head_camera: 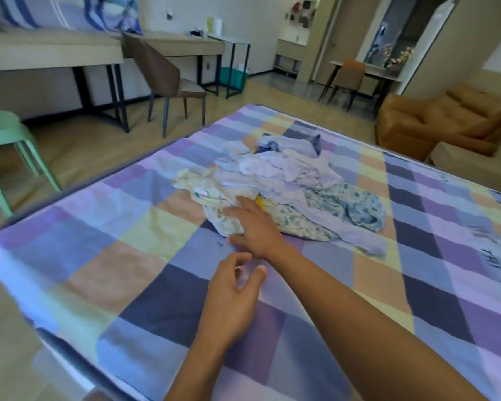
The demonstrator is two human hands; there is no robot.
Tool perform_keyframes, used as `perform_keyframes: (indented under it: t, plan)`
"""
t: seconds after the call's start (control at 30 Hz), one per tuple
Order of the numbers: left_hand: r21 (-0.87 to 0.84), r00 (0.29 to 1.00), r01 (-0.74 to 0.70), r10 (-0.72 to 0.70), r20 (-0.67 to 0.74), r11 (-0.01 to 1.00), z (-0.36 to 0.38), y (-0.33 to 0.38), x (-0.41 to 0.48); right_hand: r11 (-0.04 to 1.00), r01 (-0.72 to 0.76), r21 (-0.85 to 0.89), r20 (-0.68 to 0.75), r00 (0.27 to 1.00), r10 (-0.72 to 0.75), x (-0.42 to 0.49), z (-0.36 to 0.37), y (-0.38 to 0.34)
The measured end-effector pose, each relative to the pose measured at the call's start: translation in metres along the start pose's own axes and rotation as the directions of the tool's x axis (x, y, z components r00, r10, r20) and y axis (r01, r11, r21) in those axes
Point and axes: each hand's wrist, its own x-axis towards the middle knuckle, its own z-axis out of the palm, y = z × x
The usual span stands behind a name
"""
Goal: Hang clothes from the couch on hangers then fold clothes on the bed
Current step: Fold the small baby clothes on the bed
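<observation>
A loose pile of clothes (287, 180) lies in the middle of the bed (128, 273), which has a checked purple, blue and yellow cover. The pile holds a cream printed garment (211, 195), pale lilac pieces and a blue floral one (356, 206). My right hand (255, 227) reaches out with straight fingers and touches the near edge of the cream garment. My left hand (232, 290) hovers just above the cover, closer to me, fingers loosely curled and holding nothing.
An orange couch (446, 123) stands beyond the bed at the right. A brown chair (162, 79) and a long desk (70, 50) are at the back left. A green stool (3, 134) stands at the left on the wooden floor.
</observation>
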Motion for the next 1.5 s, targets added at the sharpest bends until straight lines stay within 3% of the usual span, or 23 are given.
perform_keyframes:
  t: [0.1, 0.23, 0.37, 0.43, 0.67, 0.8, 0.83, 0.97, 1.1, 1.2, 1.33, 1.43, 1.5]
  plan:
    - [-0.057, 0.999, 0.038, -0.039, -0.020, 0.998, -0.010, 0.000, 0.000, 0.997, 0.028, 0.076, -0.221, 0.975, -0.011, 0.010, 0.002, -0.001]
    - [-0.318, 0.983, 0.151, -0.176, -0.050, 0.936, -0.015, 0.006, 0.001, 0.957, 0.045, 0.288, -0.289, 0.956, 0.042, -0.027, -0.023, -0.004]
    - [-0.679, 0.955, 0.264, -0.286, 0.083, 0.685, -0.002, 0.028, -0.008, 0.866, 0.142, 0.479, -0.329, 0.944, 0.027, -0.120, -0.058, -0.011]
    - [-0.729, 0.950, 0.291, -0.276, 0.145, 0.620, 0.010, 0.033, -0.013, 0.828, 0.151, 0.539, -0.313, 0.949, 0.031, -0.173, -0.066, -0.014]
    - [-0.516, 0.983, 0.172, -0.113, 0.144, 0.839, 0.068, 0.034, -0.057, 0.688, 0.029, 0.725, -0.194, 0.967, 0.163, -0.312, -0.057, -0.011]
    - [-0.377, 0.977, -0.025, 0.101, 0.186, 0.926, 0.086, 0.051, -0.084, 0.648, -0.012, 0.761, -0.184, 0.955, 0.234, -0.343, -0.060, -0.011]
    - [-0.366, 0.966, -0.073, 0.157, 0.206, 0.928, 0.088, 0.056, -0.090, 0.608, -0.017, 0.794, -0.195, 0.940, 0.280, -0.347, -0.062, -0.012]
    - [-0.353, 0.907, -0.179, 0.293, 0.302, 0.918, 0.095, 0.072, -0.106, 0.277, 0.073, 0.958, -0.203, 0.856, 0.475, -0.354, -0.072, -0.012]
    - [-0.280, 0.887, -0.212, 0.305, 0.347, 0.936, 0.102, 0.075, -0.114, 0.295, 0.053, 0.954, -0.232, 0.753, 0.616, -0.351, -0.087, -0.018]
    - [-0.303, 0.910, -0.106, 0.216, 0.355, 0.947, 0.105, 0.081, -0.119, 0.327, 0.037, 0.944, -0.272, 0.647, 0.712, -0.354, -0.088, -0.011]
    - [-0.386, 0.977, -0.003, 0.086, 0.197, 0.922, 0.103, 0.077, -0.106, 0.307, 0.001, 0.952, -0.264, 0.514, 0.816, -0.366, -0.093, 0.001]
    - [-0.535, 0.979, 0.115, -0.004, 0.204, 0.837, 0.100, 0.078, -0.101, 0.039, 0.183, 0.982, -0.117, 0.435, 0.893, -0.375, -0.106, 0.008]
    - [-0.569, 0.971, 0.190, -0.067, 0.230, 0.800, 0.101, 0.080, -0.103, -0.070, 0.246, 0.967, -0.039, 0.413, 0.910, -0.380, -0.108, 0.016]
